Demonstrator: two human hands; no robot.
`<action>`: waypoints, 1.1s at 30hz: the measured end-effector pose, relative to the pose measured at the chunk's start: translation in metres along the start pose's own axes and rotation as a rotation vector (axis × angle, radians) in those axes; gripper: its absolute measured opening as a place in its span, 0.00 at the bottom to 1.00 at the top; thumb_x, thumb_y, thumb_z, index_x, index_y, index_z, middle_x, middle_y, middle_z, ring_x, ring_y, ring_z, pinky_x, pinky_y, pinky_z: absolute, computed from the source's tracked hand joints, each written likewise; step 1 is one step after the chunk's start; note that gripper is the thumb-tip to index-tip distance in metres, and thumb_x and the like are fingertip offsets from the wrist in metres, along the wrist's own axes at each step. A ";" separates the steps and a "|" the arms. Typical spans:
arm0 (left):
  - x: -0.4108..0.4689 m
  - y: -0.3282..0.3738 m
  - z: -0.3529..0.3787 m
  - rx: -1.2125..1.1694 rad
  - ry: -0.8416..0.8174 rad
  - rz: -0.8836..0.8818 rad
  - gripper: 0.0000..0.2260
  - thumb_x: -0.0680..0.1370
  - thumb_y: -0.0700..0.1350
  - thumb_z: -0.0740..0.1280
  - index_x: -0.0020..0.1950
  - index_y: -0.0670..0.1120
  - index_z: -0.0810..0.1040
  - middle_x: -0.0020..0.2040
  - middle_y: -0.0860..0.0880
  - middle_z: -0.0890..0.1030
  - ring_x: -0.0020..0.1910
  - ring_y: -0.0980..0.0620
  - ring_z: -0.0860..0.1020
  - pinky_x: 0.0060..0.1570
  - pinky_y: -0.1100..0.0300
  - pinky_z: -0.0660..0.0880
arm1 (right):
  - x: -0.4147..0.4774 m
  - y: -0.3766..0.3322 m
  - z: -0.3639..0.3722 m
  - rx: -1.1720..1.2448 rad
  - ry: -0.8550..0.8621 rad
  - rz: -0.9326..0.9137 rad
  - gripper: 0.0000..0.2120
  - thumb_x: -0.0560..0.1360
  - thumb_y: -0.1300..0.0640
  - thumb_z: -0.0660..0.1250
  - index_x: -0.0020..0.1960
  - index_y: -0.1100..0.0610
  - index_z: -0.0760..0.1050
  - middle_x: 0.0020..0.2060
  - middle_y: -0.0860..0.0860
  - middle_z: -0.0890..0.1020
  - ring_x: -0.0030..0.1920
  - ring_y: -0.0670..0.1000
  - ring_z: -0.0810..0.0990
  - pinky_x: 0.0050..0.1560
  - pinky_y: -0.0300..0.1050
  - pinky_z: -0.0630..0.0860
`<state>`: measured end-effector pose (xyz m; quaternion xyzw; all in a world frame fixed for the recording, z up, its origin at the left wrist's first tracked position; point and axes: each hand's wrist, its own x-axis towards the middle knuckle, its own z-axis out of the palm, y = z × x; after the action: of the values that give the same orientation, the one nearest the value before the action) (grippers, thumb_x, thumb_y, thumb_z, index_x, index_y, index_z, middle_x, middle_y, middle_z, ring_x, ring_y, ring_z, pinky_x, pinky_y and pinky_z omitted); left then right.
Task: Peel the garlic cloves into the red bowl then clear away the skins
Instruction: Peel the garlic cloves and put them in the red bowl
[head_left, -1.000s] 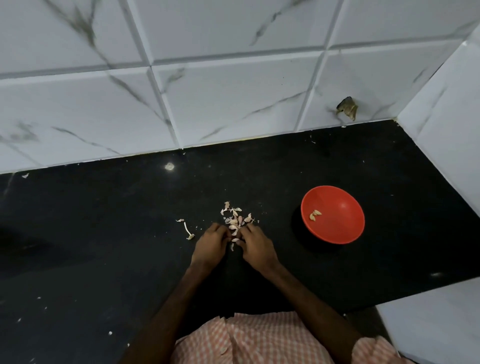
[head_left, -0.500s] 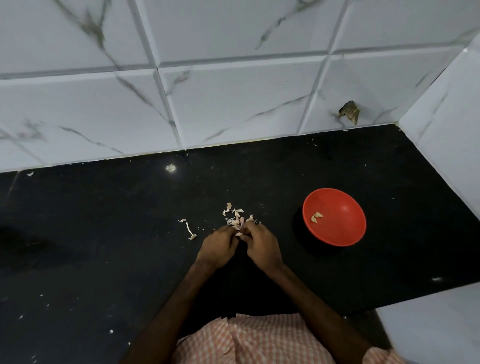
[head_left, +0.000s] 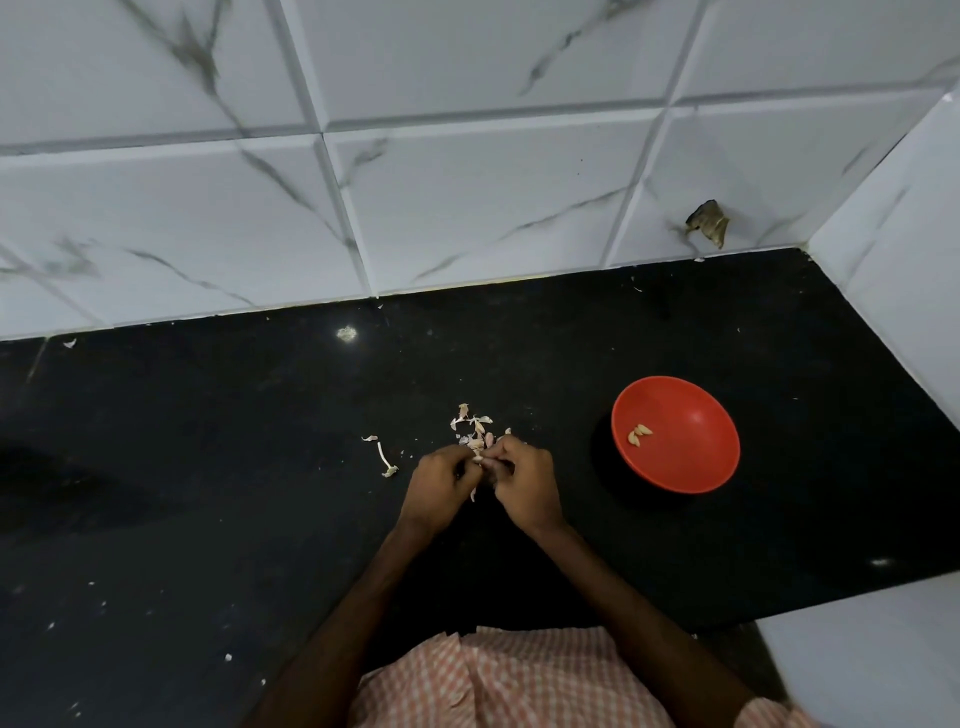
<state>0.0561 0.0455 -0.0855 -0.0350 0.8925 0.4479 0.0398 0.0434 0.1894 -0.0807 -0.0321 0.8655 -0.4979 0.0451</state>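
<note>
Left hand (head_left: 439, 480) and right hand (head_left: 524, 480), apart a second ago, are now brought together and pinched on one garlic clove (head_left: 478, 460) just short of the skin pile (head_left: 475, 428), so another peel is judged begun, while two peeled cloves (head_left: 640, 435) are kept in the red bowl (head_left: 696, 467) off to the right.
</note>
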 end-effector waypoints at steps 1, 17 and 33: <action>0.000 0.001 0.001 -0.047 0.014 -0.007 0.11 0.74 0.47 0.65 0.35 0.43 0.73 0.28 0.53 0.71 0.28 0.57 0.68 0.31 0.56 0.66 | 0.000 -0.001 0.002 0.030 0.012 0.022 0.06 0.73 0.68 0.71 0.44 0.58 0.81 0.39 0.44 0.84 0.43 0.44 0.85 0.46 0.47 0.83; 0.006 0.019 -0.012 -0.341 -0.092 0.010 0.15 0.79 0.36 0.61 0.36 0.51 0.76 0.31 0.59 0.77 0.33 0.61 0.72 0.36 0.63 0.68 | 0.010 -0.005 -0.012 0.385 -0.045 0.187 0.04 0.76 0.68 0.70 0.48 0.61 0.81 0.42 0.53 0.86 0.39 0.49 0.84 0.36 0.42 0.78; 0.011 0.031 -0.017 -0.587 -0.095 -0.062 0.11 0.76 0.40 0.60 0.35 0.42 0.75 0.30 0.54 0.74 0.30 0.59 0.70 0.33 0.67 0.67 | 0.011 -0.018 -0.016 0.366 -0.019 0.040 0.03 0.76 0.64 0.71 0.48 0.58 0.83 0.42 0.48 0.85 0.44 0.45 0.82 0.48 0.44 0.78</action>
<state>0.0413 0.0497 -0.0516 -0.0510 0.7206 0.6864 0.0832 0.0305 0.1933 -0.0576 -0.0110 0.7604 -0.6458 0.0682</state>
